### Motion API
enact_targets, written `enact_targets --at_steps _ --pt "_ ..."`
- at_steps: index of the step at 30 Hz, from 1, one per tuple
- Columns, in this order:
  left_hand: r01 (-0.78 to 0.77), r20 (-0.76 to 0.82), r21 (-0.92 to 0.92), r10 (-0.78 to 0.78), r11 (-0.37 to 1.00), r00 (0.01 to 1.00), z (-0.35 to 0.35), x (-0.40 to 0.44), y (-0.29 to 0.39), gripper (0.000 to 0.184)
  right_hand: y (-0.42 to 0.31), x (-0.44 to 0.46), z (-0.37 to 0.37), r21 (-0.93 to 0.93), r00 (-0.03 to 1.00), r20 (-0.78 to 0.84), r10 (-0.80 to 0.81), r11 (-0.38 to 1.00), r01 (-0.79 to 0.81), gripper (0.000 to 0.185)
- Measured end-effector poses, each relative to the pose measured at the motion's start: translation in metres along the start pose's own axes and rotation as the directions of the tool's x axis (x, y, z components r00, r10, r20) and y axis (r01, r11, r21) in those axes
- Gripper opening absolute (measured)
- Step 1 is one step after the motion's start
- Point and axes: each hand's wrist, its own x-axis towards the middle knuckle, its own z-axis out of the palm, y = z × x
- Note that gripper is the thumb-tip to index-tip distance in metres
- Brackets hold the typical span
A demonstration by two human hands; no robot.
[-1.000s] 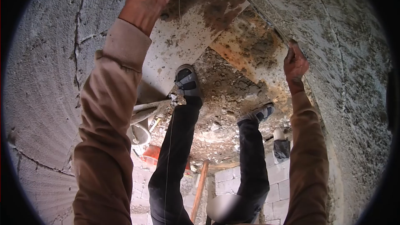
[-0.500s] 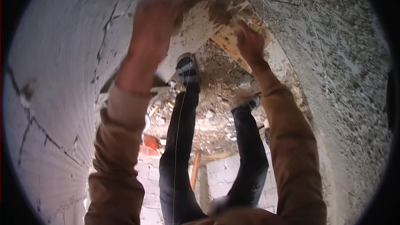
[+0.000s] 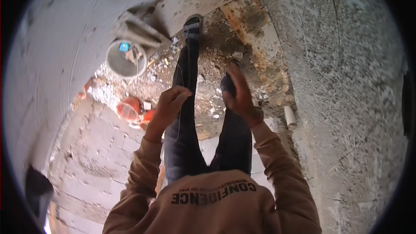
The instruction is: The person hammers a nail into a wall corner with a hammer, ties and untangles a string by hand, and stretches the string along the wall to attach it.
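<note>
My left hand [image 3: 172, 104] is in front of my left leg, its thumb and fingers pinched together on a thin pale string [image 3: 180, 122]. The string loops above the hand and hangs below it along the dark trouser leg. Over my right leg is my right hand [image 3: 240, 97], fingers stretched out and thumb apart, with nothing visible in it. Both hands are away from the walls.
A round bucket [image 3: 109, 64] holding a blue packet stands by the left wall [image 3: 65, 39]. Orange containers [image 3: 128, 108] lie nearer on the left. Rubble covers the floor [image 3: 212, 67] around my feet. A rough grey wall [image 3: 342, 82] rises on the right, near a pale cylinder [image 3: 290, 116].
Both hands have come down from high in front to before my legs. The view has shifted, bringing the bucket and my sweatshirt into sight.
</note>
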Motion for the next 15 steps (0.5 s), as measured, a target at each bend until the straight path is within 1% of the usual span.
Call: enact_targets --at_steps 1,2,4,5,6,7,8,9,10,11,12,13,14,15 --pt "-0.221 0.01 0.085 0.221 0.972 0.975 0.011 -0.022 0.006 0.019 -0.053 0.008 -0.002 0.072 0.991 0.087 -0.103 0.993 0.097 0.066" --pt "-0.202 0.033 -0.031 0.203 0.979 0.979 0.016 -0.045 0.016 0.019 -0.1 0.01 -0.002 0.241 0.957 0.157 -0.244 0.949 0.202 0.07" --pt "-0.133 0.09 -0.276 0.163 0.952 0.982 0.019 -0.113 0.038 0.018 -0.153 -0.012 -0.003 0.345 0.885 0.322 -0.335 0.913 0.22 0.048" --pt "-0.204 0.025 -0.151 0.21 0.967 0.977 0.006 -0.15 0.046 0.017 -0.168 -0.023 -0.016 0.36 0.867 0.42 -0.269 0.926 0.113 0.034" --pt "-0.259 -0.033 -0.019 0.258 0.966 0.966 -0.017 -0.188 0.047 0.017 -0.177 -0.031 -0.035 0.355 0.832 0.516 -0.202 0.935 0.006 0.024" --pt "-0.31 -0.137 -0.075 0.298 0.948 0.945 -0.039 -0.23 0.036 0.013 -0.188 -0.039 -0.05 0.382 0.891 0.342 -0.297 0.911 0.157 0.025" --pt "-0.275 -0.183 0.062 0.281 0.96 0.942 -0.072 -0.271 0.023 0.01 -0.196 -0.042 -0.081 0.232 0.899 0.319 -0.299 0.945 0.232 0.027" --pt "-0.298 -0.258 0.036 0.297 0.954 0.92 -0.105 -0.313 -0.002 0.011 -0.217 -0.049 -0.116 0.117 0.935 0.229 -0.271 0.961 0.25 0.028" --pt "-0.245 -0.367 0.235 0.319 0.94 0.874 -0.138 -0.36 -0.02 0.012 -0.228 -0.054 -0.148 0.034 0.941 0.102 -0.324 0.946 0.322 0.029" --pt "-0.208 -0.498 0.351 0.369 0.913 0.785 -0.167 -0.406 -0.043 0.013 -0.233 -0.054 -0.19 -0.182 0.942 0.071 -0.329 0.924 0.337 0.027" --pt "-0.19 -0.575 0.364 0.38 0.912 0.724 -0.192 -0.452 -0.058 0.015 -0.259 -0.06 -0.22 -0.305 0.944 -0.017 -0.328 0.901 0.308 0.024" --pt "-0.158 -0.685 0.352 0.369 0.923 0.629 -0.215 -0.496 -0.079 0.016 -0.272 -0.063 -0.245 -0.349 0.913 -0.111 -0.391 0.876 0.333 0.024" --pt "-0.127 -0.752 0.4 0.404 0.908 0.52 -0.241 -0.538 -0.108 0.018 -0.287 -0.068 -0.262 -0.404 0.877 -0.19 -0.442 0.849 0.34 0.024" --pt "-0.09 -0.808 0.41 0.407 0.908 0.427 -0.246 -0.579 -0.112 0.019 -0.302 -0.072 -0.276 -0.455 0.83 -0.26 -0.494 0.821 0.346 0.025"
